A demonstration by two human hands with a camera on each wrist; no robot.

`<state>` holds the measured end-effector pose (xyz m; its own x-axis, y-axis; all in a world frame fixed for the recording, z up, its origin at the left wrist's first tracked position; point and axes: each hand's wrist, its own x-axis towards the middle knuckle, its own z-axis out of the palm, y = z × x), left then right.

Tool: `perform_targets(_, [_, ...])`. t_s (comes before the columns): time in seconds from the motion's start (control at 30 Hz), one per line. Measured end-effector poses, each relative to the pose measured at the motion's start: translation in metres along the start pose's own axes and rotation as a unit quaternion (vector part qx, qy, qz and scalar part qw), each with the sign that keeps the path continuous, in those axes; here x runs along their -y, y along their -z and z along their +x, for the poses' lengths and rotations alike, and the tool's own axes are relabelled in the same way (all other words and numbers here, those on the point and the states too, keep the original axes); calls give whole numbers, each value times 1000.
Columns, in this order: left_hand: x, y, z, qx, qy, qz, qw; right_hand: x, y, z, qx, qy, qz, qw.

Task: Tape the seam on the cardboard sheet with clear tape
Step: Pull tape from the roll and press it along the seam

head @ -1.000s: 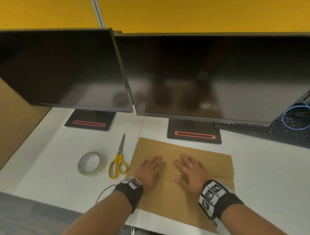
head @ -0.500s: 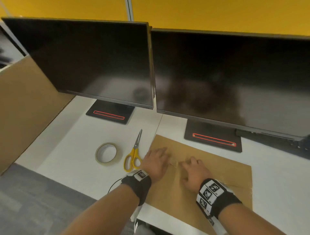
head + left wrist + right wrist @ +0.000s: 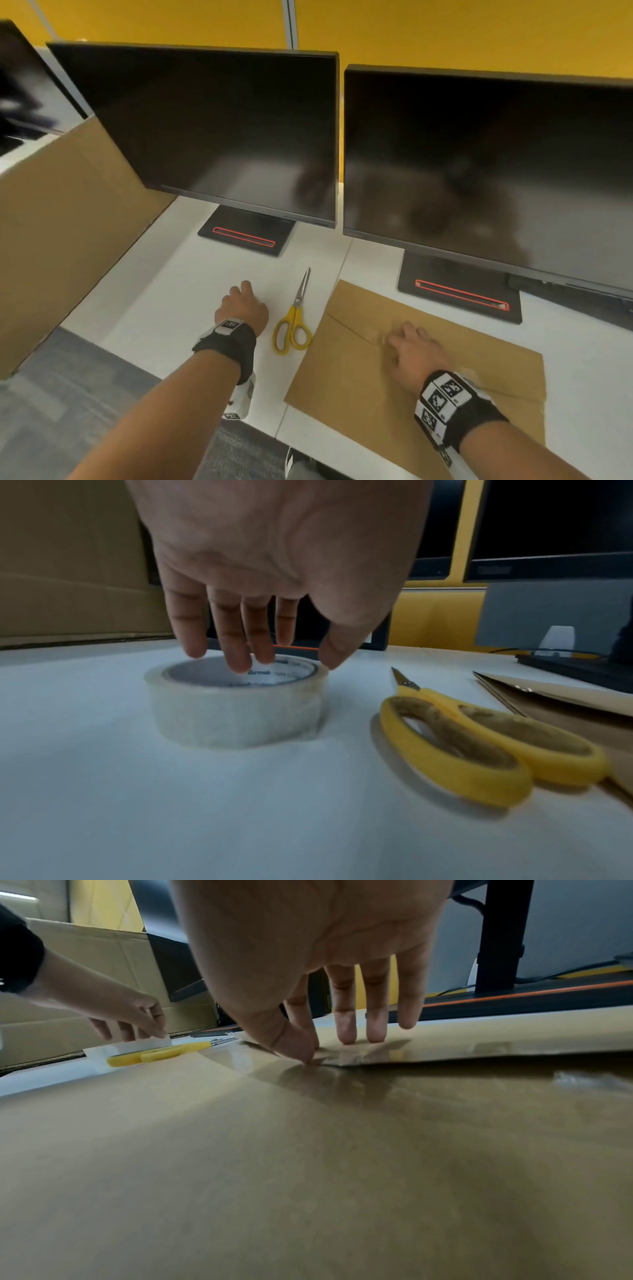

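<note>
- Reaching over the clear tape roll (image 3: 236, 704), the left hand (image 3: 274, 561) hangs just above it, fingers straight and spread, tips at the roll's top rim, gripping nothing.
- Tape roll lies flat on the white desk (image 3: 171, 804), left of the yellow scissors (image 3: 293, 329).
- Right hand (image 3: 416, 356) presses down on the cardboard sheet (image 3: 359, 383), fingers extended, thumb tip at the seam (image 3: 445, 1060).
- Cardboard lies flat before the right-hand monitor (image 3: 486, 171).
</note>
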<state>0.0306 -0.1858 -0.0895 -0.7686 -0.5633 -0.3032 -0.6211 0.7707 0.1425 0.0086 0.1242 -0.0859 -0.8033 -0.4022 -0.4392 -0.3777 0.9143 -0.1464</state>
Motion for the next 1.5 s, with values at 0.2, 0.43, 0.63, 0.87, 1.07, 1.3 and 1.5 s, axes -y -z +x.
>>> perform_targets(0.2, [8, -7, 6, 26, -14, -13, 999, 1, -1, 2, -8, -3, 17, 1000])
perform_targets(0.43, [-3, 3, -9, -7, -51, -94, 994, -5, -8, 0, -16, 6, 29, 999])
perform_targets(0.63, [-41, 27, -39, -52, -111, -303, 945, -14, -9, 2, -24, 26, 56, 998])
perform_targets(0.87, [-95, 11, -71, 121, -163, -468, 860, -31, -11, -6, -95, 85, 141, 982])
perform_targets(1.07, [-128, -7, -85, 199, -142, -524, 816, -38, -1, -17, -89, 107, 228, 964])
perform_targets(1.3, [-153, -25, -90, 276, -74, -583, 761, -44, -3, -16, -95, 107, 358, 923])
perform_targets(1.5, [-161, -27, -89, 243, -117, -444, 855, -50, -2, -15, -69, 90, 406, 907])
